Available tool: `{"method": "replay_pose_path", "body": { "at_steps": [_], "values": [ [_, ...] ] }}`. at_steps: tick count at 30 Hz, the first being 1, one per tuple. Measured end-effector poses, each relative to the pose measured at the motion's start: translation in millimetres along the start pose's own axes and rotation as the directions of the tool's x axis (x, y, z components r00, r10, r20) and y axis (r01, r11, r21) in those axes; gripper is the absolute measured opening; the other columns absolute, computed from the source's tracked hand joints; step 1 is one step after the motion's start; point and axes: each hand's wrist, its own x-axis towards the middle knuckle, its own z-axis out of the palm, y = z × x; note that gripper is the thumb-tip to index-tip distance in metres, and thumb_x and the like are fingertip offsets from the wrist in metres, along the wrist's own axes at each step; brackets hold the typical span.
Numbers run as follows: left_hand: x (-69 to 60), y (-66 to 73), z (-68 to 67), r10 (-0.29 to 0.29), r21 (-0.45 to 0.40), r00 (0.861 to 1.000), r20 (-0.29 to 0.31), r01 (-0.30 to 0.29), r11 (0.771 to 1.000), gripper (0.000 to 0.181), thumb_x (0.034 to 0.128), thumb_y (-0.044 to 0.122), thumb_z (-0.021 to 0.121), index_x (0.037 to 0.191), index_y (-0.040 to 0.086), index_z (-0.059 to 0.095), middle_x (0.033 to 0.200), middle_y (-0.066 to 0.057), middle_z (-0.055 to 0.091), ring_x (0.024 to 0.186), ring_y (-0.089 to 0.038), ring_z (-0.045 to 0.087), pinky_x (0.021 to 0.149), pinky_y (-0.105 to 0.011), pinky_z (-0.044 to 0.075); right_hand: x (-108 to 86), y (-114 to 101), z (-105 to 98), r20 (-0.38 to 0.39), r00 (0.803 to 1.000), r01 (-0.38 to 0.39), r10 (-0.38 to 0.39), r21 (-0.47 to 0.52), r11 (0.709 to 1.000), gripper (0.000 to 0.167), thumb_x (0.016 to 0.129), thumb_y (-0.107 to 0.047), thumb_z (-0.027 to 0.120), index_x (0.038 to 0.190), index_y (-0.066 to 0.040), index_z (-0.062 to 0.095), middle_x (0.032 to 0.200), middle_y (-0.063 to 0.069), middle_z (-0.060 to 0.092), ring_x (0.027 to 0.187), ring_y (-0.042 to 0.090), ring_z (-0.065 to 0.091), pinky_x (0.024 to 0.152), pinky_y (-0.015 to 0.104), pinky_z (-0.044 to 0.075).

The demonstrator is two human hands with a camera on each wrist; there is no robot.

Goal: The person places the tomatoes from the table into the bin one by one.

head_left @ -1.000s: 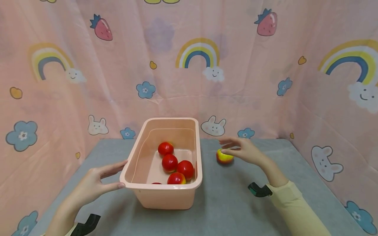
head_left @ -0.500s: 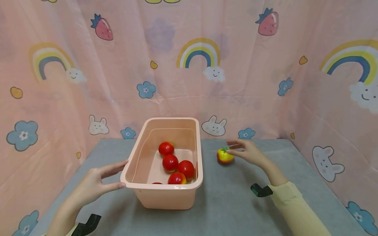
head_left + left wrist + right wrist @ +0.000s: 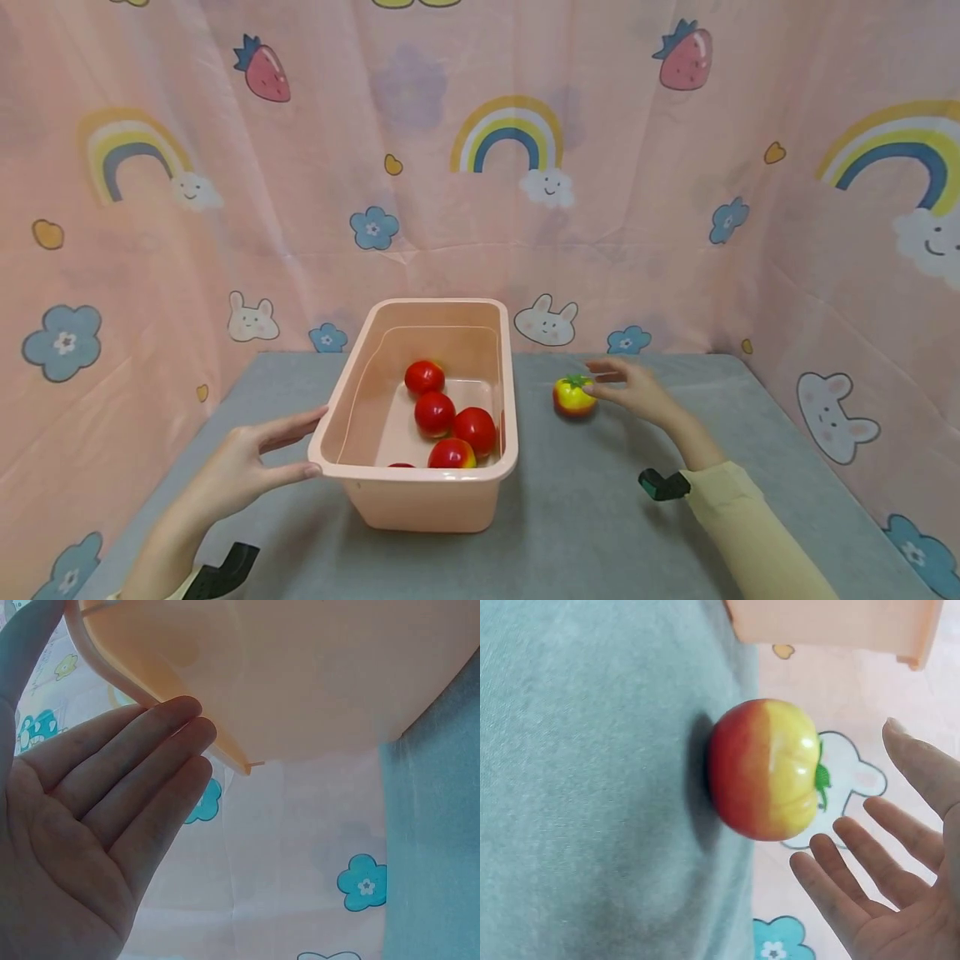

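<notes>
A peach plastic bin (image 3: pixel 420 504) stands on the grey table, holding several red tomatoes (image 3: pixel 435 414). At its left rim, my left hand (image 3: pixel 232 471) touches the edge with straight fingers; the palm (image 3: pixel 67 855) shows in the left wrist view. One red and yellow tomato (image 3: pixel 573 398) with a green stem sits upright on the table to the right of the bin. My right hand (image 3: pixel 633 392) hovers beside and above it, fingers spread and nothing held. In the right wrist view a gap separates the fingers (image 3: pixel 877 855) from this tomato (image 3: pixel 765 771).
The grey cloth-covered table (image 3: pixel 600 533) reaches back to a pink curtain (image 3: pixel 637 208) printed with rainbows, rabbits and flowers. This curtain also runs along the right side. The bin's near wall partly hides the tomatoes closest to me.
My right hand has drawn back a little to the right from the lone tomato, uncovering its green stem. The left hand and the bin have kept their places.
</notes>
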Motion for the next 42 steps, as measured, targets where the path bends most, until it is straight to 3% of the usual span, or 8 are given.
{"method": "replay_pose_path", "body": {
  "at_steps": [16,33,42],
  "values": [
    [0.9,2.2,0.4,-0.007,0.008,1.0,0.001,0.007,1.0,0.06,0.0763,0.027,0.079,0.132,0.021,0.058,0.128,0.004,0.062,0.11,-0.003,0.06,0.087,-0.017,0.049,10.5,13,15,0.025,0.993,-0.111,0.111,-0.011,0.994,0.067,0.086,-0.045,0.065,0.138,-0.006,0.047,0.138,0.019,0.049,0.123,0.043,0.047,0.097,0.057,0.043],
    [0.3,2.2,1.1,-0.003,0.018,1.0,-0.009,0.003,1.0,0.06,0.0756,0.026,0.08,0.131,0.02,0.058,0.127,0.003,0.062,0.109,-0.003,0.061,0.087,-0.016,0.048,14.6,18,27,0.047,0.996,-0.077,0.078,-0.023,0.997,0.068,0.086,-0.043,0.067,0.138,-0.004,0.046,0.138,0.02,0.048,0.12,0.041,0.05,0.096,0.054,0.045],
    [0.0,1.8,0.6,-0.007,0.013,1.0,-0.002,0.007,1.0,0.06,0.0762,0.027,0.08,0.132,0.02,0.058,0.128,0.004,0.062,0.109,-0.005,0.061,0.087,-0.018,0.049,15.3,19,28,0.061,0.993,-0.101,0.102,-0.026,0.995,0.069,0.084,-0.044,0.068,0.138,-0.006,0.046,0.137,0.02,0.048,0.114,0.039,0.054,0.094,0.049,0.049]
  ]
}}
